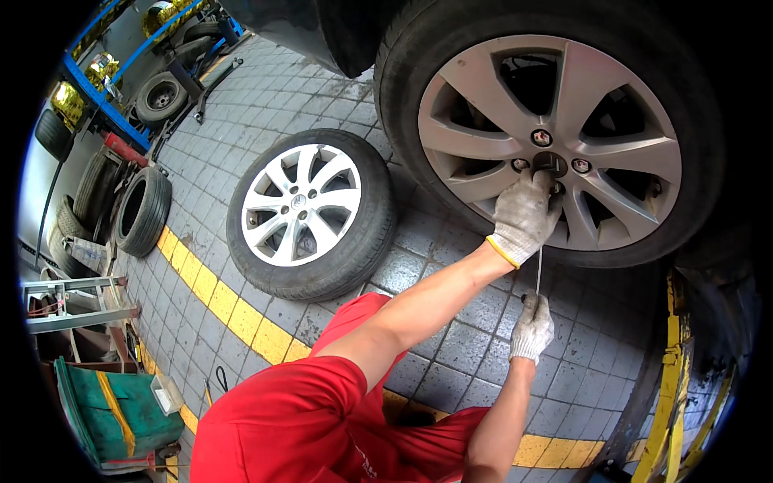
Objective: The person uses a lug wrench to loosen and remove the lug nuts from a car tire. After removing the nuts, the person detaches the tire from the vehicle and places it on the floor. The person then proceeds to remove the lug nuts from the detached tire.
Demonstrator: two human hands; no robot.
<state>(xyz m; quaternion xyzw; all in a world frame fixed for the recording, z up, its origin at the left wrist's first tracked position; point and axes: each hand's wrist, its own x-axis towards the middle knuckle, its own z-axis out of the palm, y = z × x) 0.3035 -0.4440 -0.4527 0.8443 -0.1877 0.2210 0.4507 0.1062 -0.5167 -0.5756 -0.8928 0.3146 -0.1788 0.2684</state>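
A silver multi-spoke car wheel [459, 157] with a black tyre is mounted on the car at upper right. My left hand [525, 211], in a white knit glove with a yellow cuff, is closed at the lower edge of its hub, beside the dark centre cap [551, 164]. From under those fingers a thin metal lug wrench [539, 270] runs down toward me. Its lower end is in my right hand [532, 328], also gloved and closed around it. The wrench's head is hidden behind my left hand. Wheel bolts [581, 166] show around the cap.
Another silver wheel with its tyre [374, 233] lies face up on the grey tiled floor, left of the mounted one. Loose tyres [145, 211] and a metal ladder [76, 304] line the left side. A green bin [145, 402] stands lower left; a yellow metal frame [670, 378] is at right.
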